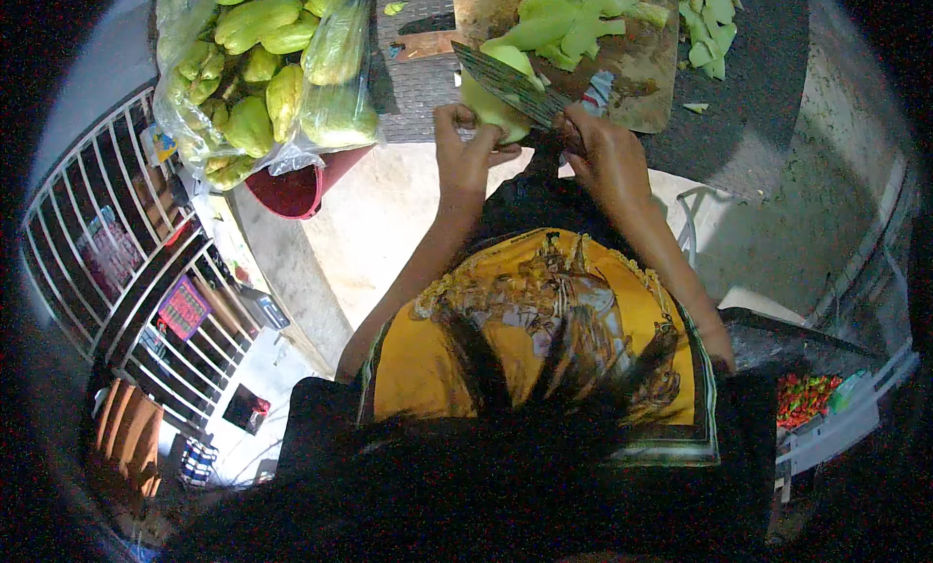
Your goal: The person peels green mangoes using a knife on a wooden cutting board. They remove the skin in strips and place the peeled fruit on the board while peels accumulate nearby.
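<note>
My left hand (470,144) grips a pale green peeled chayote (485,100) by its lower end at the table's near edge. In my right hand (601,144) is the handle of a large kitchen knife (510,85), its broad dark blade slanting up and left across the chayote. Just beyond lies a worn wooden cutting board (641,82) bearing a heap of light green chayote slices (565,23). Whether the blade's edge is in the flesh I cannot tell.
A clear plastic bag of whole chayotes (255,74) stands at the left, above a red bucket (291,191). More green pieces (711,30) lie on the dark tabletop (751,103) right of the board. Red and green chillies (805,399) are at the lower right.
</note>
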`<state>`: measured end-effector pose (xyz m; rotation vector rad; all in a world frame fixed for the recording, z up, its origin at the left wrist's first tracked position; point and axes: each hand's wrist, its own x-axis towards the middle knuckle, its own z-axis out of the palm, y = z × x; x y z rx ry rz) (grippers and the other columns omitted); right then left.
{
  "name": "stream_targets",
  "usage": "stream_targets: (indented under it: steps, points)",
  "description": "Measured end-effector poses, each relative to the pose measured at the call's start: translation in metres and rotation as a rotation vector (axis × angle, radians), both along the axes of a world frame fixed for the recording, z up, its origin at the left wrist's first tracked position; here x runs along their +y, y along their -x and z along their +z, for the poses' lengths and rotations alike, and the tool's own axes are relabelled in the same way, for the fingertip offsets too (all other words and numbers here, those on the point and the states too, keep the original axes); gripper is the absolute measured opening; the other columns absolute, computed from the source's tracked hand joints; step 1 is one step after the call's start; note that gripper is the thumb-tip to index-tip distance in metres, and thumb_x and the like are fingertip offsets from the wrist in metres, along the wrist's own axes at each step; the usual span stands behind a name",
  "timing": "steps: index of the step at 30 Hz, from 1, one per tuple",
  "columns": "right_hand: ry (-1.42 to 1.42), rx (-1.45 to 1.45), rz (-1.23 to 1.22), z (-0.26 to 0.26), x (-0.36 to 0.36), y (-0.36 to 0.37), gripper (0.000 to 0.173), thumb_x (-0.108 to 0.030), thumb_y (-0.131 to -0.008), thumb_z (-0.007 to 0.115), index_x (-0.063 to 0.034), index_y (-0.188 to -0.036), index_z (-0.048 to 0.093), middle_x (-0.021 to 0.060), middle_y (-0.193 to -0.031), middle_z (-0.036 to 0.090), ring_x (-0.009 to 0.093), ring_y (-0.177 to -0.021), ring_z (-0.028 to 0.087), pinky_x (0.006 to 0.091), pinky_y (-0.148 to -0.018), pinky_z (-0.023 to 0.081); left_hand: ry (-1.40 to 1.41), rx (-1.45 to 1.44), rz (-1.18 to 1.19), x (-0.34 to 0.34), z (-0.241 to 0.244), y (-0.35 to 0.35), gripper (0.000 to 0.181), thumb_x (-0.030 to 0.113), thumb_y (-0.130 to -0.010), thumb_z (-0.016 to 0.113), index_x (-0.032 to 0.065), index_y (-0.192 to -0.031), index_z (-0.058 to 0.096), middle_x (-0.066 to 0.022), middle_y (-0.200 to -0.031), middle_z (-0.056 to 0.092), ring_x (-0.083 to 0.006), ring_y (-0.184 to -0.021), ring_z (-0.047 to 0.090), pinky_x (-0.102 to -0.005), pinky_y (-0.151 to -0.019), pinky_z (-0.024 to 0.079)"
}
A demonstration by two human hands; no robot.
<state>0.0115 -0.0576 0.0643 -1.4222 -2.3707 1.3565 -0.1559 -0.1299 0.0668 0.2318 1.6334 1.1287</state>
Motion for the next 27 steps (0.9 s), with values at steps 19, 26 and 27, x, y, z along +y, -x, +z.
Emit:
stream_targets:
  steps: [19, 26, 27]
  points:
    - [0.09, 0.149, 0.014, 0.009, -0.012, -0.026, 0.053, 0.0, -0.067, 0.069, -0.0068, -0.117, 0.053, 0.0207, -0.096, 0.063, 0.039, -0.09, 0.06, 0.0419, -0.075, 0.048, -0.025, 0.098, -0.046, 0.003, 0.003, -0.003, 0.028, 0.007, -0.088, 0.051, 0.0025, -0.107, 0.031, -0.0174, -0.102, 0.048, -0.0283, -0.082, 0.065, -0.0376, -0.07, 0.059]
    - [0.107, 0.138, 0.017, 0.017, -0.018, -0.021, 0.038, -0.004, -0.069, 0.068, -0.0065, -0.105, 0.053, 0.0197, -0.088, 0.062, 0.039, -0.081, 0.061, 0.0475, -0.068, 0.048, 0.016, 0.055, -0.063, 0.004, 0.008, 0.002, 0.033, 0.022, -0.092, 0.05, 0.0026, -0.111, 0.031, -0.0177, -0.107, 0.048, -0.0287, -0.087, 0.063, -0.0404, -0.074, 0.058]
    - [0.095, 0.132, 0.02, 0.013, -0.016, -0.019, 0.04, -0.005, -0.069, 0.069, -0.0063, -0.105, 0.053, 0.0197, -0.089, 0.062, 0.039, -0.081, 0.061, 0.0474, -0.069, 0.048, 0.01, 0.061, -0.084, 0.003, 0.006, 0.004, 0.039, 0.028, -0.092, 0.05, 0.0037, -0.116, 0.031, -0.0184, -0.111, 0.05, -0.029, -0.091, 0.062, -0.0411, -0.075, 0.057]
